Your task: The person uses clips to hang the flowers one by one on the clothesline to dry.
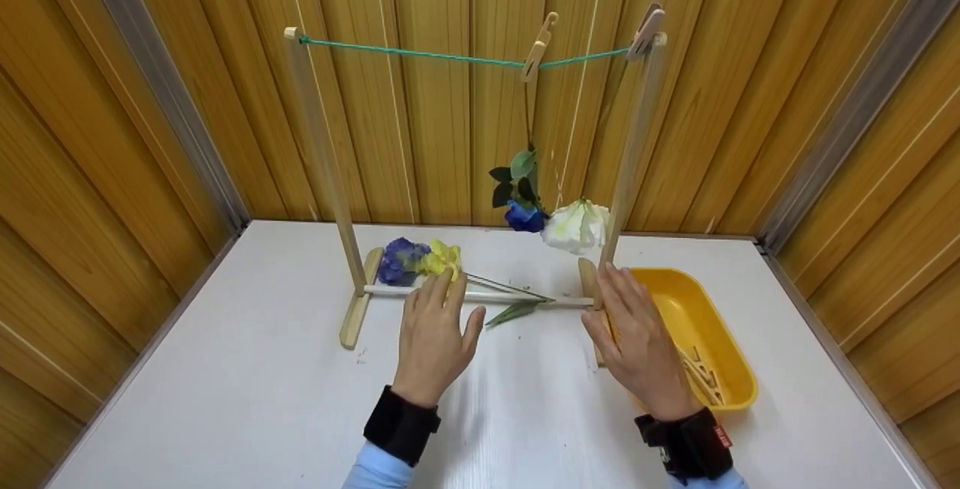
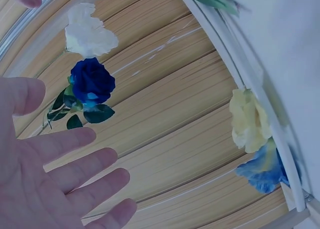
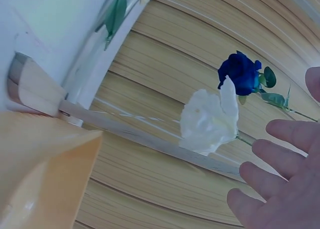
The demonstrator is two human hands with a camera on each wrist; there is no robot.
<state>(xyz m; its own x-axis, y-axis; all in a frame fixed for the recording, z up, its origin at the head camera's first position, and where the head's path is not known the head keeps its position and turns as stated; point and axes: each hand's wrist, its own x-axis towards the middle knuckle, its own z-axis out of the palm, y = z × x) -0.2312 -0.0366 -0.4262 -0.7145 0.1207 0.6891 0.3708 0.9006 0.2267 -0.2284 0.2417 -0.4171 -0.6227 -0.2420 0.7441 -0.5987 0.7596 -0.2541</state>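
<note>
My left hand [image 1: 435, 339] is held with its fingers straight in front of the yellow flower [image 1: 442, 258], holding nothing. Beside that flower lies a purple-blue flower [image 1: 401, 261], by the left foot of a wooden stand; their stems run right across the white crossbar [image 1: 487, 297]. My right hand [image 1: 637, 339], also empty with extended fingers, is near the right post and the yellow tub [image 1: 731, 346]. From the green cord [image 1: 420, 53] a blue rose [image 1: 524, 216] hangs upside down by a clothespin [image 1: 534, 60]. A white flower [image 1: 577, 226] hangs right of it, below another clothespin [image 1: 645, 35].
Several loose wooden clothespins [image 1: 703, 380] lie in the tub. The stand's left post [image 1: 326, 151] and right post [image 1: 637, 144] rise from the white table [image 1: 225, 369]. Wood-patterned walls [image 1: 435, 136] enclose the back and sides.
</note>
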